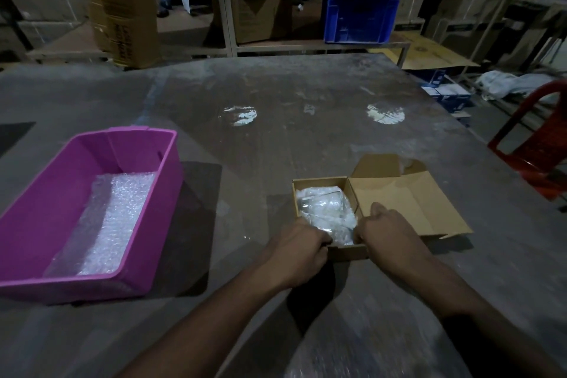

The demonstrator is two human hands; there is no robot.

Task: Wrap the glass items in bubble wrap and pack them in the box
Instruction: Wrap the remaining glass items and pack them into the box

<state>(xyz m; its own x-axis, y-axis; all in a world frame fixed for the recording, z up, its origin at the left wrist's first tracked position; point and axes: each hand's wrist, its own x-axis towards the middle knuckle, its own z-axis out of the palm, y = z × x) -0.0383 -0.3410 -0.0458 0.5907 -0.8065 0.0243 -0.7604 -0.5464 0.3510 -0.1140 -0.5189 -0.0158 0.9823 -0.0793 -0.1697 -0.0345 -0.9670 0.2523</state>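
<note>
A small open cardboard box point(319, 183) sits on the grey table, its lid flap point(408, 205) folded out to the right. Inside lies a glass item wrapped in bubble wrap point(325, 209). My left hand point(299, 250) is at the box's near left corner, fingers curled over the edge onto the wrapped bundle. My right hand point(386, 228) is at the near right corner, fingers curled into the box on the same bundle. The fingertips of both hands are hidden. A purple plastic bin point(147, 169) at the left holds a sheet of bubble wrap point(107, 224).
The wide grey table point(276, 95) stretches ahead with two bright light reflections. A red plastic chair point(534, 144) stands at the right. Behind the table are shelves with cardboard cartons and a blue crate point(359, 18).
</note>
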